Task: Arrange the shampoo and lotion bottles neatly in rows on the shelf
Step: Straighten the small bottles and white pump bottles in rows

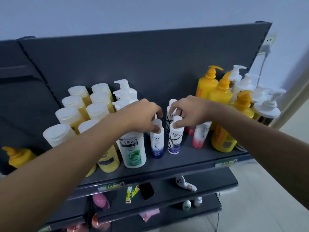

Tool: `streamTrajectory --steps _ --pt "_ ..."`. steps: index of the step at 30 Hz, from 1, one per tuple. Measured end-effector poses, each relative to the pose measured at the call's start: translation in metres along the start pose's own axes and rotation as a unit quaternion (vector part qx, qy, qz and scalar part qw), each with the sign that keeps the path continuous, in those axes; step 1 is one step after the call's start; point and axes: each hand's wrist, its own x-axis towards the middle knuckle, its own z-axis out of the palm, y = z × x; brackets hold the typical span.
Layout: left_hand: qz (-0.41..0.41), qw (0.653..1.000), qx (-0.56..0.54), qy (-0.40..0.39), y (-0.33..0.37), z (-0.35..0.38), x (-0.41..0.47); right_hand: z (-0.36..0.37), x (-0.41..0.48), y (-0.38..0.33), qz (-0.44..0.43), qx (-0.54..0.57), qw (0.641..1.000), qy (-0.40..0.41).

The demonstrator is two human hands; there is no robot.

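1. Scene: the top shelf (192, 163) carries upright bottles. Yellow bottles with pale caps (73, 114) stand in rows at the left; yellow and white pump bottles (222, 91) stand at the right.
2. Task items in hand: a small Dove bottle (157, 144) and a small Lux bottle (175, 139) stand side by side near the middle of the shelf, just right of a green-labelled Clear bottle (133, 151). A second Lux bottle (171, 111) stands directly behind the first.
3. Left hand (142, 114): the grip is pinched on the cap of the Dove bottle, fingertips pressed to it from above.
4. Right hand (189, 111): the grip is pinched on the cap of the near Lux bottle; whether the far Lux bottle is also touched cannot be told.
5. Key relation: each bottle lies straight below its grip, long axis vertical. The left hand is nearer the Dove bottle, the right hand nearer the Lux bottles.
6. Judgement: the next move likely slides or lifts both bottles into line with the Clear bottle at the near edge. Keep each bottle vertical, as narrow bases tip easily.
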Motion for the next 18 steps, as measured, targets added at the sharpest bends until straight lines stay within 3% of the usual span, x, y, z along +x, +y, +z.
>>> streamTrajectory --steps 6,18 --pt "-0.031 0.989 0.146 -0.014 0.024 0.011 0.002 0.023 0.006 0.010 -0.053 -0.021 0.998 -0.024" --pt "-0.089 0.991 0.101 -0.012 0.027 0.023 0.012 0.028 0.023 0.023 -0.117 -0.041 0.991 -0.050"
